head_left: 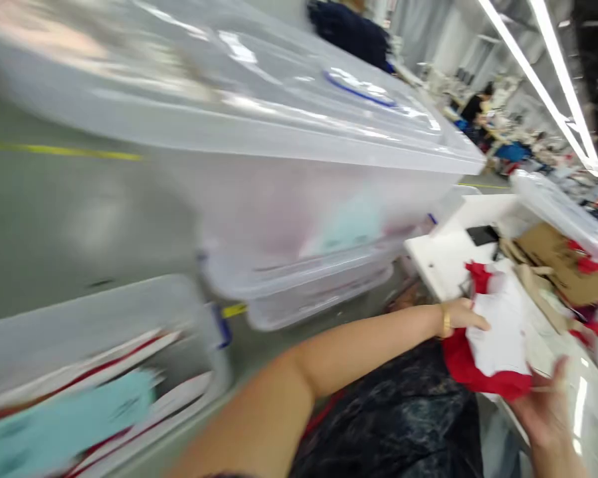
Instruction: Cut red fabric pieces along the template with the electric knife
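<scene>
through the head feed, i have my left hand (462,317) closed on a stack of white and red cloth pieces (501,332), thumb lying over the white top layer. a thin gold-coloured bracelet (446,320) circles that wrist. my right hand (543,406) is open at the other end of the stack, thumb raised off the cloth and fingers at the red edge, where part of them is hidden. the cloth spans between both hands, above the edge of a white desk (441,255).

just beyond the left hand, a flat black object (482,235) lies on the desk. farther past the hands, brown cardboard-like pieces (561,259) lie among red scraps, under a clear plastic sheet or lid (568,209).

below the left forearm i see dark patterned clothing (403,411). well to the left of the hands stands a large translucent plastic bin with a clear lid (289,143); lower and farther left, an open translucent bin (94,309) holds a light blue sheet (114,398) and white and red pieces. far beyond the hands, a person in dark clothing (472,109) is blurred.
</scene>
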Demonstrator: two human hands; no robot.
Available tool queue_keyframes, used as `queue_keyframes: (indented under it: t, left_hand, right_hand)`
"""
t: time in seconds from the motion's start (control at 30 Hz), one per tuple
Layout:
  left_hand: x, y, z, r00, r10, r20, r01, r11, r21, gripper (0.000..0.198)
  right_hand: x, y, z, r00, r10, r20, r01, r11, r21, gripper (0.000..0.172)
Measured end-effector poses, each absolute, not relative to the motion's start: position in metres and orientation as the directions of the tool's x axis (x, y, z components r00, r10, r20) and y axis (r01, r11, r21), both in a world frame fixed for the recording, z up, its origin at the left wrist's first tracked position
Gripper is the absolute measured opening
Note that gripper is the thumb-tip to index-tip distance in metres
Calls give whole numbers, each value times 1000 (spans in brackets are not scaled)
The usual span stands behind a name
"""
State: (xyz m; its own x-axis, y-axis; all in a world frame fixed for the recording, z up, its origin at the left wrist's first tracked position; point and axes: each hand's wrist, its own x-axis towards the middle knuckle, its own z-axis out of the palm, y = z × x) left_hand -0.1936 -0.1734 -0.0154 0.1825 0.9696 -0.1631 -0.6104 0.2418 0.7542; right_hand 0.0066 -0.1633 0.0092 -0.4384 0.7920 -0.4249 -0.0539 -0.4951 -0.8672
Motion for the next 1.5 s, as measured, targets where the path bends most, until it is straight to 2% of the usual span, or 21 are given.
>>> queue_keyframes:
  t: [0.1, 0.2, 0.37, 0.47, 0.53, 0.57, 0.63, 0.67, 0.73, 0.77, 0.83, 0.9, 1.1, 1.17, 1.27, 1.4, 1.43, 1.5]
  left_hand:
    - [-202, -172, -29, 270, 958, -99, -594, 246, 766, 40]
    - [-208, -179, -33, 319, 944, -83, -565, 260, 783, 53]
    - [-206, -185, -28, 252, 958, -138, -543, 258, 799, 67]
    - [-208, -184, -24, 181, 975, -126, -486, 200, 851, 67]
    - [-212, -187, -19, 6, 996, -94, -319, 91, 943, 64]
    - [-214, -190, -15, -115, 993, -40, -170, 20, 985, 62]
    - [-214, -202, -7, -298, 936, 186, 222, -122, 967, 52]
    - [-212, -208, -3, -310, 893, 326, 410, -184, 893, 43]
    - [-203, -222, 1, -190, 820, 540, 661, -300, 688, 17]
    - [-197, -228, 2, -100, 802, 589, 722, -349, 598, 11]
    - [-182, -236, 0, 41, 804, 593, 772, -402, 492, 11]
    - [-169, -238, -5, 73, 827, 558, 803, -380, 458, 8]
    - [-152, -235, -14, 20, 865, 502, 843, -284, 456, 6]
    - [-149, -238, -14, 26, 878, 478, 829, -286, 480, 11]
    - [-144, -240, -14, 18, 914, 405, 764, -274, 585, 10]
    - [-141, -237, -8, -26, 966, 259, 594, -194, 781, 6]
    - [-143, -236, -5, -18, 974, 227, 498, -188, 847, 7]
    - [-150, -236, 2, 11, 989, 150, 188, -150, 971, 19]
  right_hand:
    - [-3, -169, 3, -308, 813, -493, -214, -564, -797, 53]
    - [-23, -170, -9, -268, 822, -503, -276, -566, -777, 46]
    - [-31, -174, -20, -356, 817, -454, -333, -564, -755, 49]
    - [-31, -173, -24, -366, 822, -435, -382, -559, -735, 49]
    - [-35, -173, -24, -364, 818, -446, -410, -570, -712, 46]
    - [-37, -173, -22, -360, 813, -457, -419, -578, -700, 45]
    - [-42, -175, -19, -340, 808, -482, -438, -589, -679, 44]
    - [-44, -176, -17, -329, 808, -489, -448, -590, -672, 44]
    - [-46, -177, -16, -317, 810, -494, -466, -587, -663, 44]
    - [-47, -177, -16, -316, 812, -491, -474, -583, -659, 42]
    - [-47, -177, -17, -323, 811, -487, -482, -584, -653, 37]
    - [-48, -176, -20, -335, 804, -491, -480, -594, -645, 31]
    - [-48, -171, -27, -389, 770, -505, -473, -637, -608, 17]
    - [-48, -172, -29, -412, 750, -517, -465, -661, -589, 19]
    - [-47, -173, -31, -446, 712, -543, -441, -703, -558, 22]
    - [-46, -175, -31, -464, 708, -532, -444, -706, -551, 23]
    - [-46, -175, -30, -459, 722, -518, -457, -692, -559, 22]
    - [-44, -173, -31, -430, 763, -482, -493, -646, -583, 21]
